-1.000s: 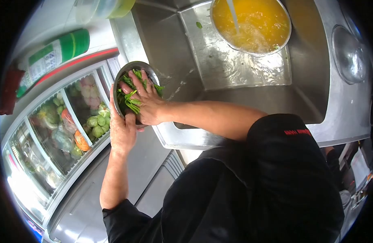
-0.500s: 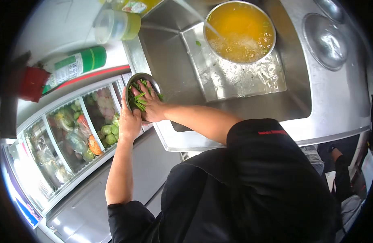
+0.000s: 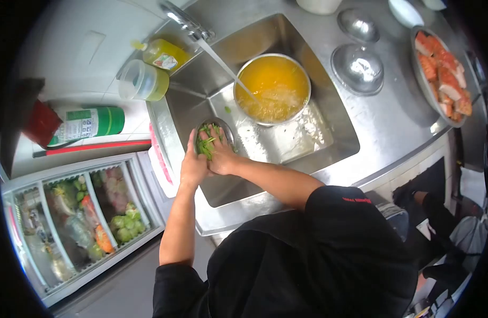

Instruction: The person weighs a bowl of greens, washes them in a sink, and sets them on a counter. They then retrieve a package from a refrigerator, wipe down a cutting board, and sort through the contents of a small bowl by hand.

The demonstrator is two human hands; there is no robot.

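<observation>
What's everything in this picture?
Sink: one, silver, centre
Tap: one, silver, above sink
Pot: one, silver, yellow liquid, in sink
Greens bowl: one, silver, in left hand
Bottle: one, yellow, near tap
Tub: one, translucent, beside bottle
Container: one, green, left
Domes: two, silver, right counter
Food platter: one, silver, right
Dish: one, white, top right
Vegetable case: one, white, lower left
Other person: one, lower right
Left hand: one, on bowl
Right hand: one, in greens

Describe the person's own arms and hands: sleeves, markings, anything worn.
The left hand and right hand are bare, with no wristwatch visible. The black sleeves end near the elbows; the right one bears small red lettering, too blurred to read.
</observation>
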